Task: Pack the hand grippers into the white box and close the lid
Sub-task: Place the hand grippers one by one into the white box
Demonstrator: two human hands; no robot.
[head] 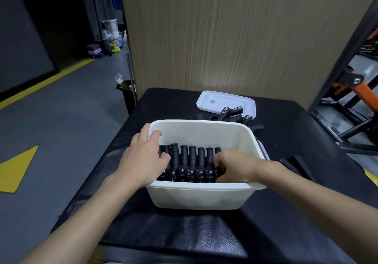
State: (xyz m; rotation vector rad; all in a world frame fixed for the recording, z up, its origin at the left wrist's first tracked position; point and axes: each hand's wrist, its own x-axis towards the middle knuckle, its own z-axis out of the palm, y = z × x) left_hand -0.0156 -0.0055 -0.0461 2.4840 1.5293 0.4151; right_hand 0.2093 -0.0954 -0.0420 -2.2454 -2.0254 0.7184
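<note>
Fingers (pixel 221 158) of the right hand (pixel 235 166) are bent down and curled round the end gripper (pixel 217 151). The tips are hidden, so I cannot tell how tight the hold is. It looks like this one is being pushed into its spot. The left hand (pixel 143 157) lies loose and flat. Its fingers (pixel 155 133) reach over the left rim and its thumb rests on the row, likely to keep the others from tipping.

The black table (pixel 184 233) holds it all. The white box (pixel 200 196) sits near the person, in the middle, so both hands can reach in. Inside it the row of hand grippers (pixel 192 161) stands side by side, from the left wall to the right, round knobs on the near side. Packed close like this, more will fit.

The lid (pixel 214 100) lies flat on the far side, out of the way. The loose hand grippers (pixel 233 114) lie in a pile just behind the box, partly on the lid. They need to go in before the lid can go on.
</note>
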